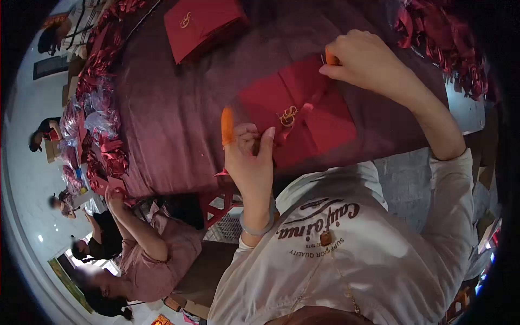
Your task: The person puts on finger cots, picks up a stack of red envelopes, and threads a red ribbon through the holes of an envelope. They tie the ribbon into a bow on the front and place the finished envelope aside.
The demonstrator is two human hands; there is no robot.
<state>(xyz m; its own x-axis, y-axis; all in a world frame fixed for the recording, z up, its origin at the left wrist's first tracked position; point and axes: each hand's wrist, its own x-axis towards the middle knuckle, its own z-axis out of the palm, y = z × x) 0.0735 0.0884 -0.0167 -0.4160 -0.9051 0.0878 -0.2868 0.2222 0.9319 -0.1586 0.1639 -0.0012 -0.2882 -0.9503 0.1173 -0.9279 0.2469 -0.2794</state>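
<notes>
A red card or folder [330, 122] with a gold emblem lies on the dark red tablecloth. Across it runs a red ribbon [297, 123], tied near the emblem. At the card's lower left, my left hand [249, 154] pinches the ribbon between thumb and curled fingers, while its index finger, in an orange finger cover [227, 125], points up. Over the card's top right edge is my right hand [360, 62], thumb and index finger closed together; what they grip is too small to tell. An orange cover is on that index finger too.
A stack of red cards [203, 27] rests at the table's far side. Red ribboned pieces in clear plastic line the left edge [103, 116] and upper right [441, 43]. At the left, a co-worker in pink [157, 254] handles red items; other people are beyond.
</notes>
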